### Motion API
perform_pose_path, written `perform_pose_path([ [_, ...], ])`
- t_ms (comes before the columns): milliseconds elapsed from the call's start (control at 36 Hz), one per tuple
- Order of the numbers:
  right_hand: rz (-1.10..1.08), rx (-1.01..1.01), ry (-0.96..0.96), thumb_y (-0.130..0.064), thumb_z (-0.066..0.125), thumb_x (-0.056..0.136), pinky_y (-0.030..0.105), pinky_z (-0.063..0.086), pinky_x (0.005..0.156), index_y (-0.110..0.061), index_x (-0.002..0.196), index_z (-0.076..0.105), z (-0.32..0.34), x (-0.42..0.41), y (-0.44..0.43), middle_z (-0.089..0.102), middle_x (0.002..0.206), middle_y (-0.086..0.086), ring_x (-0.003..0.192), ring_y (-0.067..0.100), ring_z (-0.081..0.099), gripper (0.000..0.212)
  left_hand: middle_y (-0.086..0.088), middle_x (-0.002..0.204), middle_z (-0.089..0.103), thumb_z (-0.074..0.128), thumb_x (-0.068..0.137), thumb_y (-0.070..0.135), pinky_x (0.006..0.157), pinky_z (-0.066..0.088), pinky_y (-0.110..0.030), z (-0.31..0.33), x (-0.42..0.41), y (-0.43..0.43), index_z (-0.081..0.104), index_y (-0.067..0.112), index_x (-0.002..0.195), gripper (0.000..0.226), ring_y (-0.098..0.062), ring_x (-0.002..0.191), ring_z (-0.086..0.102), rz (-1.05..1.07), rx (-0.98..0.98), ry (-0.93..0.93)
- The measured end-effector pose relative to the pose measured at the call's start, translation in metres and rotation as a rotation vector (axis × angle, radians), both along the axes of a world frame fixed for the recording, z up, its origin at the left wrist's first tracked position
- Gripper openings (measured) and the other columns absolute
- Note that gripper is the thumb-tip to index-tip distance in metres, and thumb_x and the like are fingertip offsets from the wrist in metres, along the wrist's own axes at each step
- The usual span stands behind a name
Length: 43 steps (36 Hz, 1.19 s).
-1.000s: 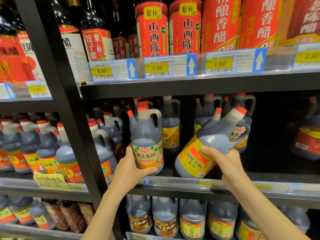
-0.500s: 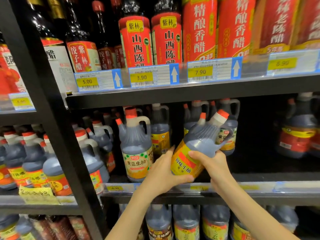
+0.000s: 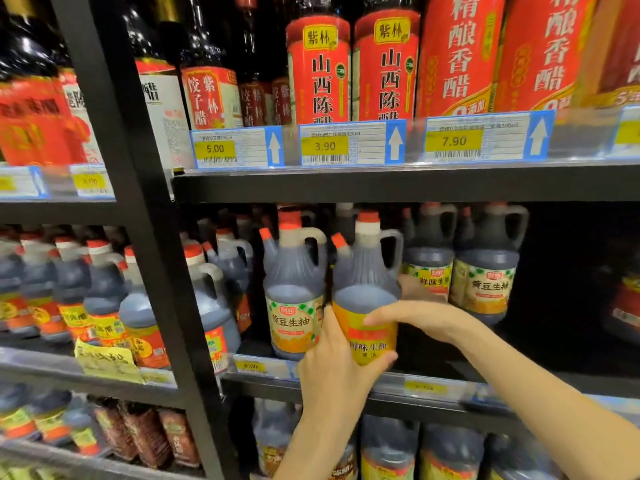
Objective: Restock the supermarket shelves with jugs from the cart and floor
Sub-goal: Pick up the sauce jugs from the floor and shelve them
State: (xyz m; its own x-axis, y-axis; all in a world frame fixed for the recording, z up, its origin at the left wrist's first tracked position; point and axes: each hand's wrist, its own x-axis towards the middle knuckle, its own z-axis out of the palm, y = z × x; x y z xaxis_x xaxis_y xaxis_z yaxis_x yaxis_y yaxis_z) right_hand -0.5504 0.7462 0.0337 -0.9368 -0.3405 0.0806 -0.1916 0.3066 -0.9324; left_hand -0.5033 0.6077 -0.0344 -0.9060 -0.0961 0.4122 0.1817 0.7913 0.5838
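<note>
A dark soy-sauce jug with an orange label (image 3: 367,296) stands upright at the front of the middle shelf (image 3: 433,388). My left hand (image 3: 337,362) grips its lower body from the front and below. My right hand (image 3: 420,315) wraps round its right side, thumb across the label. Directly left of it stands a matching jug with a green-and-yellow label (image 3: 294,299), almost touching. Two more jugs (image 3: 485,268) stand further back to the right.
A black upright post (image 3: 145,271) divides this bay from the left bay, full of red-capped jugs (image 3: 104,292). Red vinegar bottles (image 3: 318,71) line the shelf above, behind price tags (image 3: 349,143). The middle shelf's right end is dark. More jugs (image 3: 388,448) fill the shelf below.
The orange-label jug went from tilted in my right hand to upright on the shelf beside the green-label jug. My left hand left the green-label jug and took hold of this one.
</note>
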Motion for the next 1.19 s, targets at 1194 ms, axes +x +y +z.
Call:
perform_pose_path([
  [1194, -0.207, 0.301, 0.364, -0.046, 0.083, 0.057, 0.026, 0.057, 0.082, -0.010, 0.111, 0.066, -0.041, 0.013, 0.012, 0.072, 0.104, -0.002, 0.094, 0.005, 0.066, 0.067, 0.005, 0.111, 0.066, 0.046, 0.087, 0.062, 0.080, 0.047, -0.032, 0.021, 0.003, -0.031, 0.045, 0.023, 0.124, 0.054, -0.020, 0.107, 0.060, -0.081, -0.406, -0.109],
])
